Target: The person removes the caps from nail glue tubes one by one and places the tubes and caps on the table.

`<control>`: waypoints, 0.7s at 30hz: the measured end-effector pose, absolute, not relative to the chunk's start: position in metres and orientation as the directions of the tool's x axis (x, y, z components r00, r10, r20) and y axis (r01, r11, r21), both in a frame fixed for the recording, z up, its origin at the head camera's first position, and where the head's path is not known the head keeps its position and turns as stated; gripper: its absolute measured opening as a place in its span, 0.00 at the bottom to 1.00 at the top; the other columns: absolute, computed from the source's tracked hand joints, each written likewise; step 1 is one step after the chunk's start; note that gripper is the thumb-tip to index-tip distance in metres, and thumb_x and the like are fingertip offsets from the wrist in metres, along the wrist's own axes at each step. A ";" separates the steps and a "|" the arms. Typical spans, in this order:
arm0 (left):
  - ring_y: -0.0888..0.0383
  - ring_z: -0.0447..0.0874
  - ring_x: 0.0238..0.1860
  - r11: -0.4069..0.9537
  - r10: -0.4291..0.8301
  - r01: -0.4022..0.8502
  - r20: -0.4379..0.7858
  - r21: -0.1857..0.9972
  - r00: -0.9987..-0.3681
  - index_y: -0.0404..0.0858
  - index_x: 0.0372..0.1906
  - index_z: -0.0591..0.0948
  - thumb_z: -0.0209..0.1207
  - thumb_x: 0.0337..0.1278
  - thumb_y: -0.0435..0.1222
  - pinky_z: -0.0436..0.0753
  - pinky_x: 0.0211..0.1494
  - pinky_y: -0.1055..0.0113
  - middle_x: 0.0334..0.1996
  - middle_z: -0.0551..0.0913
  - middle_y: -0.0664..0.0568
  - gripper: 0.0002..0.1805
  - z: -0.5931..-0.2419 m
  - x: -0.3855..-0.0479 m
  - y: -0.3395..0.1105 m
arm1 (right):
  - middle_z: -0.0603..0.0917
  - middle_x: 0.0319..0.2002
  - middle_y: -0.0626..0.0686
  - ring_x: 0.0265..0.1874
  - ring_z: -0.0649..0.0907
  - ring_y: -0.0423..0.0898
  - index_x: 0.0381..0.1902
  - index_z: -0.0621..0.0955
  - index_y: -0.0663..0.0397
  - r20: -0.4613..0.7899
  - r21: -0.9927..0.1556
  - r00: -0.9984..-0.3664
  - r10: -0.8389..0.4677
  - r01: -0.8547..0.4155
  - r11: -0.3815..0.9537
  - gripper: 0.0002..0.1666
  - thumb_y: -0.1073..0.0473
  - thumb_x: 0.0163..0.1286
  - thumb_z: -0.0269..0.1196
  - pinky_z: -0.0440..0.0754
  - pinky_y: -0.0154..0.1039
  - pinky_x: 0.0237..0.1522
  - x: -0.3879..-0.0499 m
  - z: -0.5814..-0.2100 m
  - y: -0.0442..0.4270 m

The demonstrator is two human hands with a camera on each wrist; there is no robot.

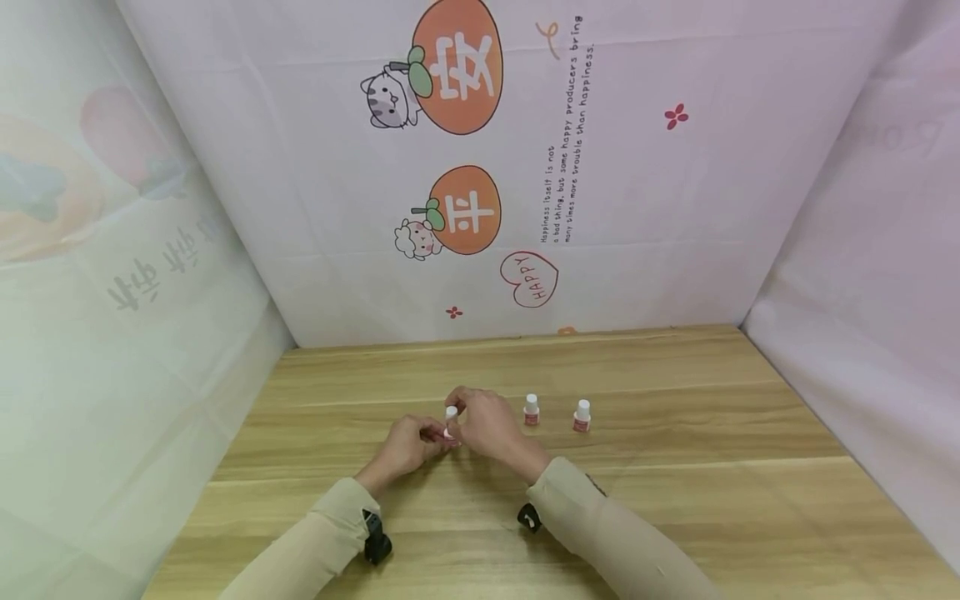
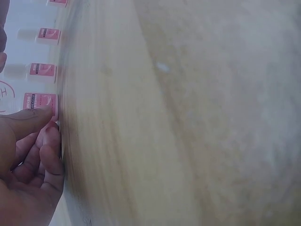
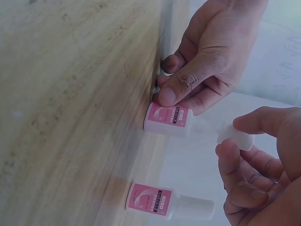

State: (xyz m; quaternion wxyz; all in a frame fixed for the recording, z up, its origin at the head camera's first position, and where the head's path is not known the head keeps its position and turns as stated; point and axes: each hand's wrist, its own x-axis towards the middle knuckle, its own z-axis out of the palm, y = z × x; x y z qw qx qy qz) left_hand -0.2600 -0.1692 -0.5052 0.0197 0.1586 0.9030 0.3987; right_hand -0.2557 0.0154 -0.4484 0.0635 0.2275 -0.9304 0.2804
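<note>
My left hand pinches the body of a small nail glue bottle, which stands upright on the table. Its pink label faces the right wrist camera. On the white cap of this bottle, the thumb and fingers of my right hand are pinched. Between cap and bottle body a pale, blurred section shows; I cannot tell whether the cap is off. A second nail glue bottle with its white cap on stands beside the held one. In the left wrist view the thumb of my left hand lies across the pink label.
Two capped bottles, one nearer and one farther right, stand right of my hands. The left wrist view shows several bottles in a row. Printed cloth walls enclose the wooden table at the back and sides.
</note>
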 end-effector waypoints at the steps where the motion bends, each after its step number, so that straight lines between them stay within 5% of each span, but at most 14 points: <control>1: 0.64 0.84 0.29 0.630 0.306 0.278 0.097 0.725 -0.947 0.38 0.37 0.89 0.70 0.55 0.31 0.80 0.32 0.75 0.30 0.89 0.50 0.04 -0.505 -0.260 -0.169 | 0.88 0.41 0.47 0.37 0.85 0.46 0.47 0.84 0.47 0.246 -0.492 -0.889 -0.387 -0.458 0.740 0.13 0.55 0.64 0.67 0.81 0.40 0.38 -0.256 -0.448 0.015; 21: 0.63 0.87 0.31 0.640 0.258 0.226 0.072 0.734 -0.963 0.37 0.35 0.89 0.72 0.53 0.35 0.83 0.34 0.74 0.31 0.90 0.49 0.07 -0.501 -0.259 -0.175 | 0.86 0.37 0.45 0.30 0.79 0.41 0.41 0.83 0.43 0.244 -0.549 -0.919 -0.309 -0.393 0.738 0.09 0.50 0.65 0.64 0.76 0.37 0.35 -0.259 -0.441 0.022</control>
